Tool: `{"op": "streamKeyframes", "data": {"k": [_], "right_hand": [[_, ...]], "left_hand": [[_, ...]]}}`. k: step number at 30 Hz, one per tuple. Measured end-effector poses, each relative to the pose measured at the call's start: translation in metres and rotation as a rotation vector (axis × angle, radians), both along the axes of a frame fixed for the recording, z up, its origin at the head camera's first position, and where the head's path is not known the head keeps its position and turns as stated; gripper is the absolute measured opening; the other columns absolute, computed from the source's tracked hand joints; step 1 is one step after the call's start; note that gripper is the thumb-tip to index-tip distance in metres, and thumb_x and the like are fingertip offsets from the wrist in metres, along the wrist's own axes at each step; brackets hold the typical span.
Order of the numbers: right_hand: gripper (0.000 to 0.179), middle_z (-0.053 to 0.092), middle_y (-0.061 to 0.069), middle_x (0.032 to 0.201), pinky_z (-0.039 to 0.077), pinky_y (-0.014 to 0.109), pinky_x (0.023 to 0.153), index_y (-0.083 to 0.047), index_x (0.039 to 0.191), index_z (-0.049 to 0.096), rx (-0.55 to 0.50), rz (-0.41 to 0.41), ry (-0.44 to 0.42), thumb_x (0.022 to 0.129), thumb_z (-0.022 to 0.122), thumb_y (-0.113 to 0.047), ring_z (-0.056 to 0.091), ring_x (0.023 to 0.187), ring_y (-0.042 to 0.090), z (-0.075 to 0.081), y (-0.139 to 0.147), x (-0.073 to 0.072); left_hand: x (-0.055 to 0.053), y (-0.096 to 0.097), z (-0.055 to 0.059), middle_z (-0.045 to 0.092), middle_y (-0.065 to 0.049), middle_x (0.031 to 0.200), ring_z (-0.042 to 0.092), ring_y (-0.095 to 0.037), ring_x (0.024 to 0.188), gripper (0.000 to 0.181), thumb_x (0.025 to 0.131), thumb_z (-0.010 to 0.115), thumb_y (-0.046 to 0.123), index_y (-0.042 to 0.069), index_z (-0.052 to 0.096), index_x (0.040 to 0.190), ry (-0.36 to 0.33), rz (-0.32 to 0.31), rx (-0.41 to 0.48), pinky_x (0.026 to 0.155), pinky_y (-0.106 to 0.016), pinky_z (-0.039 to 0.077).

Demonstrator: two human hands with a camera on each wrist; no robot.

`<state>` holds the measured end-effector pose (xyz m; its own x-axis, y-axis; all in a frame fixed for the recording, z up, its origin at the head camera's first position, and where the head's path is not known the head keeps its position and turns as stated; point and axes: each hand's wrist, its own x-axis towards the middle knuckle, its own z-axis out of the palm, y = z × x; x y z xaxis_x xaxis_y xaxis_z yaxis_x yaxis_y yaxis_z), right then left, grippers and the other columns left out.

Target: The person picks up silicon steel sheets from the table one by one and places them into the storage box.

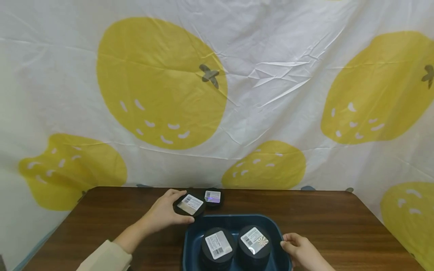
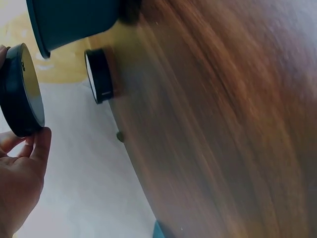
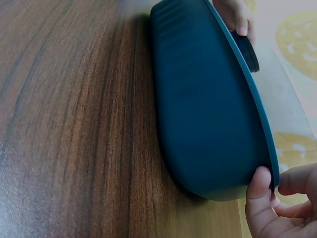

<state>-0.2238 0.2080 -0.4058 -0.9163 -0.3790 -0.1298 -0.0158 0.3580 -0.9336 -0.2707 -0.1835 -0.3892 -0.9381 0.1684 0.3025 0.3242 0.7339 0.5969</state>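
Observation:
In the head view my left hand [image 1: 165, 211] holds a flat round black container [image 1: 190, 204] with a white barcode label on top. Thumb and fingers grip it from its sides, and in the left wrist view the held container [image 2: 19, 94] is raised off the table. My right hand [image 1: 303, 251] pinches the right rim of a dark blue tray [image 1: 234, 217], thumb outside the wall in the right wrist view. Inside the tray, two labelled round black containers [image 1: 218, 246] [image 1: 254, 242] stand side by side, apparently stacked.
Another round black container [image 1: 213, 197] with a label lies at the table's back edge, behind the tray. The brown wooden table [image 1: 322, 218] extends to both sides. A white curtain [image 1: 271, 75] with yellow fruit prints hangs right behind it.

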Motion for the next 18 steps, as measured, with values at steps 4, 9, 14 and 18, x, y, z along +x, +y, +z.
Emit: {"op": "streamKeyframes", "data": {"k": [4,9,14,18], "right_hand": [[0.034,0.055,0.003,0.077,0.049,0.026,0.053,0.021,0.108,0.041,0.005,-0.001,-0.007,0.096,0.044,-0.01,0.055,0.059,0.015,0.0,0.0,-0.001],[0.033,0.055,0.002,0.078,0.049,0.025,0.053,0.021,0.108,0.042,0.004,0.003,-0.012,0.097,0.044,-0.01,0.054,0.06,0.014,-0.001,0.0,-0.001],[0.032,0.055,0.003,0.076,0.049,0.026,0.052,0.021,0.107,0.043,0.007,0.005,0.008,0.096,0.044,-0.009,0.054,0.057,0.015,0.0,0.0,-0.001],[0.033,0.055,0.003,0.076,0.05,0.026,0.052,0.022,0.108,0.042,0.005,0.004,0.008,0.096,0.045,-0.009,0.054,0.056,0.015,0.0,0.0,-0.001]], "left_hand": [[0.003,0.005,0.002,0.053,-0.013,0.118,0.054,-0.029,0.107,0.091,0.057,0.085,0.046,-0.001,0.053,0.128,-0.008,-0.028,0.01,0.09,-0.046,0.044],[0.007,0.011,0.001,0.054,-0.01,0.117,0.054,-0.027,0.105,0.089,0.056,0.085,0.045,0.001,0.055,0.127,-0.006,-0.05,0.018,0.09,-0.044,0.044],[0.013,0.015,0.006,0.053,-0.009,0.118,0.054,-0.025,0.103,0.087,0.056,0.084,0.047,0.003,0.056,0.126,0.003,-0.084,0.0,0.089,-0.043,0.044],[0.018,0.019,0.009,0.053,-0.009,0.118,0.054,-0.025,0.102,0.086,0.057,0.084,0.047,0.003,0.056,0.126,0.005,-0.106,-0.008,0.089,-0.044,0.045]]}}
